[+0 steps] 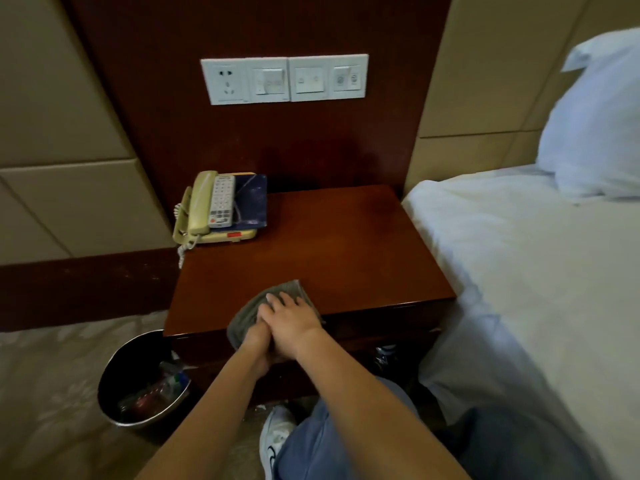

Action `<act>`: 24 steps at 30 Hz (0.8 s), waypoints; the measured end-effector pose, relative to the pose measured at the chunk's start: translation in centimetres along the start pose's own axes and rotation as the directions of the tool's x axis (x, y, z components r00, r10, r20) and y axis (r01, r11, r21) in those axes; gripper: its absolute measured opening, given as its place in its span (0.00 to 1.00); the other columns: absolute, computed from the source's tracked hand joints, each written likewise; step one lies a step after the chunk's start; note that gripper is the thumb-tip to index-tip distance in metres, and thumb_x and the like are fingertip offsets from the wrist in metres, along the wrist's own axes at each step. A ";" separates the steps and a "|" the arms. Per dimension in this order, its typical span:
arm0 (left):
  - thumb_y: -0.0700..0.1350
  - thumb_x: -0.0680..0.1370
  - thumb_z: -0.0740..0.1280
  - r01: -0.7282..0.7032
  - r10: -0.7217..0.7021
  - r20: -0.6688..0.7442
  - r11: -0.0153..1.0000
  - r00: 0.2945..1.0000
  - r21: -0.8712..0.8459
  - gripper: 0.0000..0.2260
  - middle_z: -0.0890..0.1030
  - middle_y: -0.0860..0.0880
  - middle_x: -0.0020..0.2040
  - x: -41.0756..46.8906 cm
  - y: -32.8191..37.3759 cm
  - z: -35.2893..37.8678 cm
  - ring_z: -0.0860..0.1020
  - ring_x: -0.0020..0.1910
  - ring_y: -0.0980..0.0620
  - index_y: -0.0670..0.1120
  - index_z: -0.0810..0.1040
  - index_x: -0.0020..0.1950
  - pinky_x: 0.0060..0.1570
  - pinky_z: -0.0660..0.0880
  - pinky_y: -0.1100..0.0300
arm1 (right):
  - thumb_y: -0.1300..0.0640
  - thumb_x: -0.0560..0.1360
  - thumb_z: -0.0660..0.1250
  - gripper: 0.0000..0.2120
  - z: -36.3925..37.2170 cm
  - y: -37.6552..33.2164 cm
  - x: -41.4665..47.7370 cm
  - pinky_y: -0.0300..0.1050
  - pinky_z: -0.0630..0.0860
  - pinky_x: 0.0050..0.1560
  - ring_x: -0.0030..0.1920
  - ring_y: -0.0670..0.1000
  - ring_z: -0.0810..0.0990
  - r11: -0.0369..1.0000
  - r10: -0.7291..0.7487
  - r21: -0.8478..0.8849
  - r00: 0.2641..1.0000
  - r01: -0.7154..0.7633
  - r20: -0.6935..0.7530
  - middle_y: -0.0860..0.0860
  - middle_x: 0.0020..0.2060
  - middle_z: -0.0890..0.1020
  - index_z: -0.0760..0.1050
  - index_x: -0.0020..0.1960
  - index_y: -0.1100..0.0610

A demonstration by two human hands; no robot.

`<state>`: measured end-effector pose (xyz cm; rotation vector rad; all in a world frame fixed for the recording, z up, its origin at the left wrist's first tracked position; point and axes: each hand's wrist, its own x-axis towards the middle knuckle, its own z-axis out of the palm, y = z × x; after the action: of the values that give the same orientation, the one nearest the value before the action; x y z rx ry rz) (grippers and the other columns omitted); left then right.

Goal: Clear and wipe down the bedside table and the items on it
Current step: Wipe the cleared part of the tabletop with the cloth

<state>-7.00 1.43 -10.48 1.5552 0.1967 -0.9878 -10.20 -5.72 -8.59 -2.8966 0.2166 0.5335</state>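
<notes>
1. Dark glossy wood panelling (156, 116) backs the bedside table (329, 237), with padded beige panels (69, 116) either side and a white switch panel (284, 79) of four square plates
2. Much of the left hand (254, 341) is covered by the right hand (292, 322), so whether its fingers grip anything cannot be told; it sits at the table's front edge
3. Right hand lies flat on the cloth (277, 289), fingers straight and slightly spread, pressing it onto the tabletop
4. Cloth is grey, soft and rumpled, at the front left of the smooth reddish-brown top, part drooping over the edge
5. At the back left corner stands a cream phone (197, 209) with a coiled cord; a white remote control (221, 202) and a dark blue card (252, 202) lie on it, hiding its keypad
6. A round shiny bin (107, 386) stands on the carpet (52, 375) left of the table, its contents blurred
7. White bed (519, 271) and pillow (595, 116) are cut off at the right; a white shoe (277, 434) shows below, half hidden by a blue trouser leg (329, 445)
</notes>
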 end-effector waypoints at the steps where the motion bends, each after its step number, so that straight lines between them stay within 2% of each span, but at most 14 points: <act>1: 0.48 0.84 0.47 0.004 -0.004 0.060 1.000 0.998 0.003 0.19 0.68 0.43 0.72 0.3 -0.1 1.5 0.67 0.69 0.42 0.44 0.64 0.73 0.63 0.70 0.46 | 0.62 0.77 0.62 0.34 -0.1 1.6 -0.7 0.57 0.49 0.75 0.77 0.57 0.43 1.000 0.008 0.021 1.000 -0.009 0.007 0.53 0.78 0.44 0.50 0.77 0.53; 4: 0.55 0.84 0.44 0.040 -0.056 0.108 0.989 0.993 0.140 0.23 0.63 0.45 0.75 0.7 -0.8 5.8 0.63 0.72 0.45 0.47 0.59 0.76 0.70 0.64 0.47 | 0.66 0.78 0.58 0.31 -0.3 5.6 -2.8 0.55 0.48 0.76 0.77 0.53 0.44 0.994 0.046 0.097 0.999 -0.045 -0.004 0.49 0.78 0.46 0.51 0.77 0.54; 6: 0.59 0.82 0.43 0.057 -0.090 0.147 0.976 0.985 0.212 0.26 0.65 0.44 0.74 1.2 -1.3 7.3 0.66 0.71 0.46 0.48 0.60 0.75 0.69 0.66 0.48 | 0.67 0.78 0.57 0.30 -0.2 7.7 -3.7 0.56 0.44 0.76 0.77 0.52 0.44 0.991 0.082 0.108 0.996 -0.078 -0.035 0.48 0.78 0.48 0.52 0.77 0.53; 9: 0.62 0.81 0.43 0.068 -0.112 0.115 0.939 0.987 0.336 0.31 0.66 0.42 0.73 1.9 -1.5 7.9 0.67 0.70 0.45 0.45 0.61 0.75 0.67 0.68 0.49 | 0.64 0.80 0.55 0.27 0.3 9.7 -4.5 0.57 0.41 0.76 0.77 0.51 0.45 0.986 0.107 0.133 0.993 -0.101 -0.040 0.47 0.78 0.49 0.54 0.77 0.52; 11: 0.66 0.78 0.43 0.045 -0.119 0.118 0.868 0.986 0.495 0.34 0.66 0.43 0.73 2.6 -1.8 7.1 0.66 0.71 0.45 0.46 0.61 0.76 0.69 0.66 0.48 | 0.62 0.81 0.55 0.26 0.7 10.3 -4.8 0.57 0.41 0.76 0.77 0.51 0.45 0.983 0.103 0.158 0.994 -0.095 -0.043 0.47 0.78 0.49 0.53 0.77 0.52; 12: 0.66 0.79 0.45 0.003 -0.088 0.117 0.812 0.989 0.584 0.34 0.71 0.42 0.70 2.9 -1.9 6.5 0.71 0.67 0.46 0.44 0.66 0.72 0.67 0.68 0.49 | 0.62 0.81 0.56 0.27 0.8 10.5 -4.9 0.57 0.41 0.76 0.77 0.51 0.45 0.982 0.103 0.164 0.994 -0.094 -0.046 0.47 0.78 0.49 0.53 0.77 0.52; 14: 0.62 0.81 0.49 -0.133 0.018 0.152 0.590 0.988 0.796 0.26 0.79 0.43 0.46 1.7 -1.2 5.7 0.77 0.43 0.50 0.43 0.78 0.49 0.54 0.74 0.52 | 0.61 0.81 0.55 0.27 0.8 11.2 -5.5 0.56 0.41 0.76 0.77 0.51 0.44 0.980 0.115 0.171 0.992 -0.105 -0.047 0.47 0.78 0.48 0.52 0.77 0.53; 15: 0.60 0.81 0.51 -0.203 0.115 0.171 0.409 0.979 0.890 0.23 0.76 0.47 0.37 0.8 -0.8 5.5 0.74 0.35 0.52 0.46 0.75 0.39 0.46 0.73 0.55 | 0.60 0.81 0.55 0.27 0.8 11.7 -5.9 0.56 0.42 0.76 0.77 0.51 0.44 0.977 0.126 0.177 0.991 -0.118 -0.039 0.47 0.78 0.47 0.51 0.78 0.53; 16: 0.59 0.81 0.53 -0.245 0.224 0.198 0.207 0.954 0.947 0.22 0.74 0.49 0.34 0.1 -0.5 5.4 0.73 0.33 0.53 0.47 0.73 0.36 0.41 0.72 0.56 | 0.60 0.81 0.55 0.27 0.7 12.3 -6.4 0.56 0.43 0.76 0.77 0.51 0.44 0.974 0.141 0.186 0.990 -0.133 -0.026 0.48 0.78 0.46 0.50 0.78 0.52; 18: 0.57 0.81 0.57 -0.274 0.452 0.311 -0.147 0.836 0.950 0.16 0.78 0.50 0.41 -1.3 -0.1 5.9 0.78 0.41 0.52 0.47 0.76 0.45 0.41 0.73 0.59 | 0.57 0.82 0.55 0.27 0.5 13.6 -7.4 0.56 0.44 0.76 0.77 0.52 0.44 0.965 0.179 0.196 0.984 -0.173 -0.013 0.49 0.78 0.46 0.49 0.78 0.52; 20: 0.54 0.77 0.66 -0.223 0.583 0.476 -0.453 0.658 0.863 0.15 0.78 0.48 0.53 -1.6 -0.3 7.0 0.77 0.52 0.49 0.47 0.75 0.57 0.49 0.73 0.57 | 0.55 0.82 0.54 0.27 0.6 14.6 -8.3 0.56 0.44 0.76 0.77 0.52 0.44 0.962 0.215 0.177 0.976 -0.210 -0.012 0.49 0.78 0.45 0.48 0.78 0.52; 22: 0.51 0.69 0.75 -0.264 0.539 0.672 -0.645 0.507 0.717 0.27 0.76 0.46 0.62 -1.3 -0.3 8.9 0.76 0.60 0.45 0.43 0.74 0.65 0.56 0.74 0.53 | 0.55 0.82 0.53 0.27 1.1 15.2 -9.3 0.55 0.45 0.76 0.77 0.52 0.44 0.958 0.239 0.168 0.971 -0.232 -0.024 0.49 0.78 0.45 0.47 0.78 0.52; 23: 0.50 0.71 0.73 -0.297 0.433 0.775 -0.748 0.460 0.594 0.32 0.69 0.44 0.71 -0.6 -0.4 9.5 0.70 0.68 0.44 0.41 0.67 0.71 0.65 0.69 0.51 | 0.55 0.82 0.53 0.27 1.4 15.7 -9.8 0.55 0.45 0.76 0.77 0.51 0.44 0.957 0.248 0.166 0.968 -0.238 -0.038 0.48 0.78 0.45 0.47 0.78 0.52; 24: 0.49 0.77 0.66 -0.321 0.309 0.833 -0.816 0.460 0.480 0.34 0.56 0.44 0.77 0.2 -0.5 10.4 0.59 0.75 0.44 0.39 0.55 0.77 0.72 0.58 0.51 | 0.55 0.82 0.53 0.27 1.6 16.3 -10.3 0.54 0.45 0.76 0.77 0.50 0.45 0.956 0.258 0.161 0.965 -0.246 -0.052 0.48 0.78 0.46 0.48 0.78 0.52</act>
<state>-12.05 -7.61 -10.07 2.4939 -2.2880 0.3868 -23.13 -20.05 -8.89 -2.7553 0.6171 0.4291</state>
